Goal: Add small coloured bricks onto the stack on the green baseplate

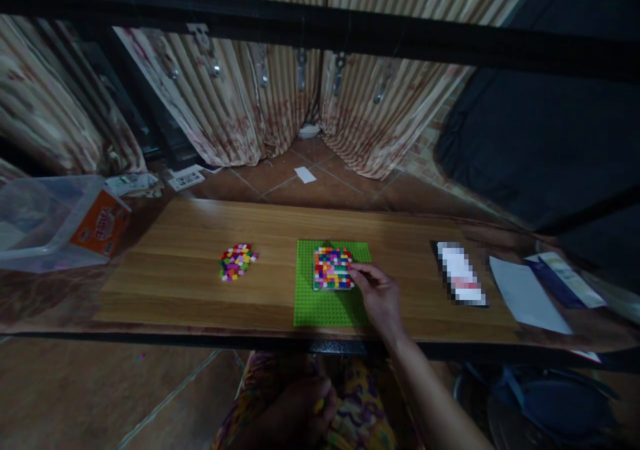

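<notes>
On a green studded baseplate (330, 309) sits a squarish block of many-coloured small building bricks (333, 269). My right hand (384, 298) reaches in from the right, thumb and fingers pinched at the block's right edge. A small purple-pink brick (352, 269) shows at the fingertips. Below the table edge my left hand (313, 403) rests over my lap in shadow, its fingers curled. A yellow spot shows by those fingers, but I cannot make out what it is. Left of the baseplate lies a pile of loose coloured bricks (237, 262).
The wooden table (165, 270) also bears a blurred-out phone-like object (460, 273) at right, beside white paper (527, 293). A clear plastic bin (55, 223) with an orange label stands at far left. A dark bar (320, 27) with hanging clips crosses above, before striped curtains (240, 117).
</notes>
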### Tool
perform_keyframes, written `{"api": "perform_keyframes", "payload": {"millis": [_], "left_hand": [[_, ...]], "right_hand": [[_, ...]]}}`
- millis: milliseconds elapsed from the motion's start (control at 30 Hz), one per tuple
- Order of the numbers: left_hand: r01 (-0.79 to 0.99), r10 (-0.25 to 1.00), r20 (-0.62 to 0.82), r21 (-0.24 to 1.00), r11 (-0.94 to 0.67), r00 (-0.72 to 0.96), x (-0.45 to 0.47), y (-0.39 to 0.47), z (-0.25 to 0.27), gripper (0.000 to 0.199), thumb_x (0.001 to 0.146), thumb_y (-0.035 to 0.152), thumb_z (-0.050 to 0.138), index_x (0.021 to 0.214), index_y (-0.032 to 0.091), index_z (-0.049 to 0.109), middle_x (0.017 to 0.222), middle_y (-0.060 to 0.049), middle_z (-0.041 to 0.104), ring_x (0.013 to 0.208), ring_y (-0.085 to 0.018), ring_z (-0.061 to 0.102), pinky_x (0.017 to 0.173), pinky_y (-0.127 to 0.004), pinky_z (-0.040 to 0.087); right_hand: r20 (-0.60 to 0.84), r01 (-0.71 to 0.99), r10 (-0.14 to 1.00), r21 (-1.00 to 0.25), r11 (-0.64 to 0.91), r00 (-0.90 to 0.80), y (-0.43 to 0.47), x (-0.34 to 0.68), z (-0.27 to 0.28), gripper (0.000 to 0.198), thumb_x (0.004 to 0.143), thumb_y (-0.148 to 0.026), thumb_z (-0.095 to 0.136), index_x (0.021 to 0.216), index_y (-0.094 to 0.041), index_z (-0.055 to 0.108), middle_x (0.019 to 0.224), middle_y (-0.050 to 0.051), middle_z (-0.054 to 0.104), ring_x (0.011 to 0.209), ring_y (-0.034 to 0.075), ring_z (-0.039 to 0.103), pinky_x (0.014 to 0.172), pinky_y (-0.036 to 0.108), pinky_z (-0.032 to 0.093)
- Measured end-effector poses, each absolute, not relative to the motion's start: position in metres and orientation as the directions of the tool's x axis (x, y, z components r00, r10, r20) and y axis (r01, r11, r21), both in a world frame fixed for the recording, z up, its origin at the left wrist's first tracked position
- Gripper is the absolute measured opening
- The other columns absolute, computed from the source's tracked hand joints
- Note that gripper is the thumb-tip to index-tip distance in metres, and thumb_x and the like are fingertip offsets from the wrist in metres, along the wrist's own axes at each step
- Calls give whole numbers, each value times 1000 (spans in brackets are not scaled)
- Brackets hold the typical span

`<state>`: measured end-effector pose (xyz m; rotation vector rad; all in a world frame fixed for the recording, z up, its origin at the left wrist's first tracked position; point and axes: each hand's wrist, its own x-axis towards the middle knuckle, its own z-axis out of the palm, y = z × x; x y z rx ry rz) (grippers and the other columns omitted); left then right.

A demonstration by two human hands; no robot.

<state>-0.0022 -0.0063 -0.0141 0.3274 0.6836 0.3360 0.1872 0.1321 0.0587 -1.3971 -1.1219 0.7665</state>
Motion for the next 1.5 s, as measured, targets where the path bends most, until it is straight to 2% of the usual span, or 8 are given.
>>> {"api": "perform_keyframes", "payload": {"millis": [267,467,600,800,900,1133,1333,1500], "left_hand": [[-182,401,-543,413,893,738,-2,-3,-10,38,79,54,51,84,16,52,60,5,45,39,-3,26,39,-21,11],[-150,383,-539,425,892,751,0,0,-7,37,81,53,48,84,17,51,56,6,42,38,-3,22,39,-21,9],[-138,397,-566,445,885,723,1,-1,-6,36,81,53,47,83,17,51,56,6,42,38,-4,22,39,-22,9],[-110,398,-566,474,874,722,-1,1,1,37,81,53,47,82,17,51,54,7,41,38,-4,22,40,-21,11],[-74,375,-585,472,878,720,0,3,5,36,81,54,47,81,17,50,50,8,36,38,-4,20,40,-21,9],[-92,357,-604,423,901,713,0,5,8,32,81,48,51,84,16,51,63,5,46,41,-3,25,41,-21,8],[-64,373,-617,462,884,693,0,8,16,36,79,52,53,81,16,51,62,5,44,41,-2,25,39,-20,8],[-69,345,-624,422,904,701,0,8,11,33,79,49,54,81,16,51,61,5,46,39,-2,26,39,-19,10]], "right_hand": [[215,342,911,-936,88,353,124,192,67,19,79,-36,62,86,-19,69,86,5,69,81,18,63,75,31,49],[163,298,913,-953,48,374,119,201,73,21,79,-37,64,87,-18,67,85,5,69,78,18,64,72,31,50],[198,334,916,-939,76,349,122,200,71,17,77,-35,65,85,-20,69,85,4,69,78,18,64,71,30,50],[352,545,923,-810,218,154,128,193,80,16,84,-30,58,88,-23,72,87,4,68,82,18,64,75,31,50],[372,647,924,-727,231,89,130,190,85,19,87,-28,53,91,-24,71,89,5,67,84,18,63,78,32,50],[375,778,927,-588,221,20,126,184,88,27,89,-23,44,99,-23,69,93,7,67,86,20,62,80,35,49],[336,804,940,-573,158,54,128,184,87,24,88,-27,47,98,-21,69,93,8,69,84,22,63,77,36,49],[321,766,935,-636,94,152,133,183,86,21,85,-32,52,91,-20,69,92,7,71,82,22,65,74,35,50]]}}
